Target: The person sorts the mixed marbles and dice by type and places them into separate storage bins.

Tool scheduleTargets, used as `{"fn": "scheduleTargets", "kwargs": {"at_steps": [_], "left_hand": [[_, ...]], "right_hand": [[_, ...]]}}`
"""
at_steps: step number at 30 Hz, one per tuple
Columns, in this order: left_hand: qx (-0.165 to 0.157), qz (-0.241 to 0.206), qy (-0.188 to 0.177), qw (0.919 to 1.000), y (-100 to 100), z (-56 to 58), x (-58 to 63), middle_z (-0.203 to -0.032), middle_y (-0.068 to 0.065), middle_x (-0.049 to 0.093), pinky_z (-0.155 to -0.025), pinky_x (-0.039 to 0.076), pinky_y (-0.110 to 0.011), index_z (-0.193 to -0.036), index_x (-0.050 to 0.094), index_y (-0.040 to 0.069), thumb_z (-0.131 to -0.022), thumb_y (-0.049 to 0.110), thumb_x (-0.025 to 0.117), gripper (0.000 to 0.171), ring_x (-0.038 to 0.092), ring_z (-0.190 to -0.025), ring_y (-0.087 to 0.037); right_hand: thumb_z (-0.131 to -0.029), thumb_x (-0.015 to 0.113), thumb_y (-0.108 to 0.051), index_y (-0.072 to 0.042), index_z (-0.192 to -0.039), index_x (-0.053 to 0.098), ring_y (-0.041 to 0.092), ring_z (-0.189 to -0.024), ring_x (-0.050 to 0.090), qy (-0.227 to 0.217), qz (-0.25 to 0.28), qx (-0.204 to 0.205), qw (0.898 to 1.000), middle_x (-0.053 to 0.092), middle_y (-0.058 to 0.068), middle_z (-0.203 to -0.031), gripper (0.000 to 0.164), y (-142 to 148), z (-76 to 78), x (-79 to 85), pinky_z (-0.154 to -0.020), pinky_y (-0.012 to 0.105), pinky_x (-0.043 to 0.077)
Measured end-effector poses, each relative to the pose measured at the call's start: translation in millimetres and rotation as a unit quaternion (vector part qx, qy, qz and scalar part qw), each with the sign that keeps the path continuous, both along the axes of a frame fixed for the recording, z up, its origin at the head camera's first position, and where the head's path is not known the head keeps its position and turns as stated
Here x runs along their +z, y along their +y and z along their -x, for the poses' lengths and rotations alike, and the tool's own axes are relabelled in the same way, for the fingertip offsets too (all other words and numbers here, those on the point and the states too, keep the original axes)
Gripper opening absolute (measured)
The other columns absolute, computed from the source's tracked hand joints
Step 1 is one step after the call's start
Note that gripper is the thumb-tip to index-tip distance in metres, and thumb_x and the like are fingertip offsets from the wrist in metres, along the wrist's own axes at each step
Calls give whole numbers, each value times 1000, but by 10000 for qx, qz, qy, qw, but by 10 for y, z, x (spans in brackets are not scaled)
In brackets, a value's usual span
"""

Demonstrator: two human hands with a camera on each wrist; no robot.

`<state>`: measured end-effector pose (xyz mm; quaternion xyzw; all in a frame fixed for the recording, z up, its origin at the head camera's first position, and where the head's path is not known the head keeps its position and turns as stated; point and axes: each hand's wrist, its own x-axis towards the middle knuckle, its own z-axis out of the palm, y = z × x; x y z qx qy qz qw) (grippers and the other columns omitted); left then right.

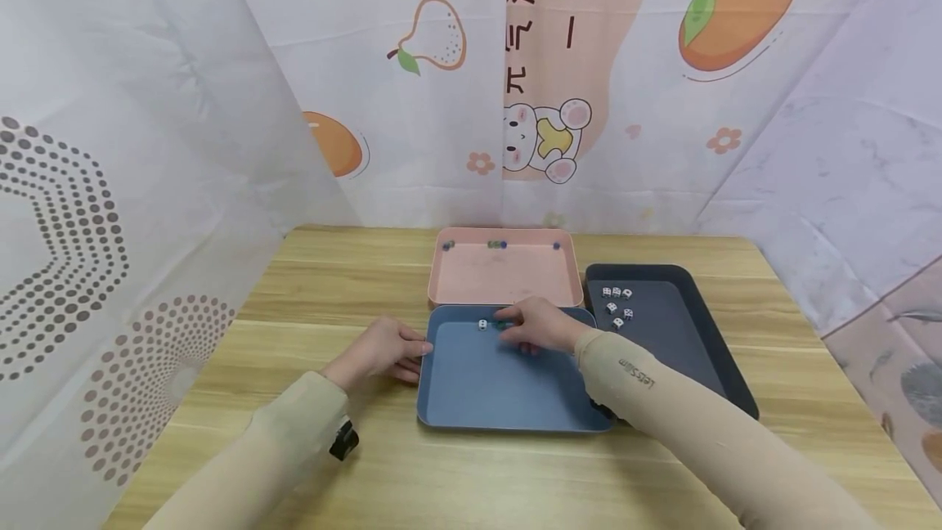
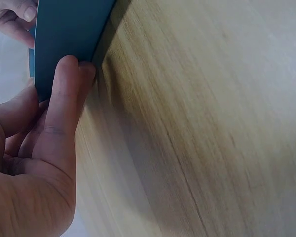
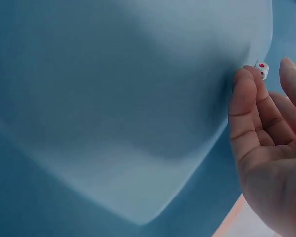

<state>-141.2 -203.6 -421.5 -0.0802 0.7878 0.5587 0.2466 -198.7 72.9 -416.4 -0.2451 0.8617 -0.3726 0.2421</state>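
A blue tray (image 1: 515,399) lies on the table. Its left edge is held by my left hand (image 1: 386,348), thumb at the rim and fingers against the outer wall; the left wrist view shows these fingers (image 2: 66,89) on the wall. Over the tray's far part is my right hand (image 1: 543,324), thumb and fingers apart around small green marbles (image 1: 500,324) that they partly hide. A white die (image 1: 482,324) sits just left of the marbles. In the right wrist view the die (image 3: 261,70) shows beyond my fingertips, and the marbles are hidden.
Behind the blue tray stands a pink tray (image 1: 508,272) with several blue and green marbles along its far side. To the right, a black tray (image 1: 673,342) holds several white dice (image 1: 616,307). A printed curtain (image 1: 441,129) hangs beyond the wooden table (image 1: 353,268).
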Motion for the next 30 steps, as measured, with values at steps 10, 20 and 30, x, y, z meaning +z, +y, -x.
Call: {"fn": "scheduleTargets", "kwargs": {"at_steps": [10, 20, 30], "left_hand": [[-9, -61, 64, 10000, 4, -30, 33, -87, -20, 68, -62, 56, -38, -110, 64, -7, -88, 10, 64, 28, 67, -74, -30], [-13, -78, 38, 10000, -4, -36, 29, -87, -19, 68, -62, 56, -38, -113, 63, -6, -87, 13, 66, 32, 67, -74, -31], [21, 63, 55, 10000, 1, -38, 29, -85, -18, 68, -60, 56, -39, -113, 64, -3, -87, 14, 66, 31, 67, -72, -30]], "right_hand": [[-88, 66, -22, -16, -128, 57, 22, -54, 56, -198, -261, 130, 9994, 63, 12, -67, 42, -95, 56, -81, -46, 30, 46], [-88, 65, -20, -18, -127, 59, 23, -52, 53, -370, -46, 192, 9991, 61, 14, -66, 39, -137, 87, -125, -45, 31, 44], [-86, 68, -21, -18, -119, 65, 20, -49, 51, -484, 60, 280, 9984, 62, 14, -65, 33, -246, 74, -150, -45, 28, 42]]}}
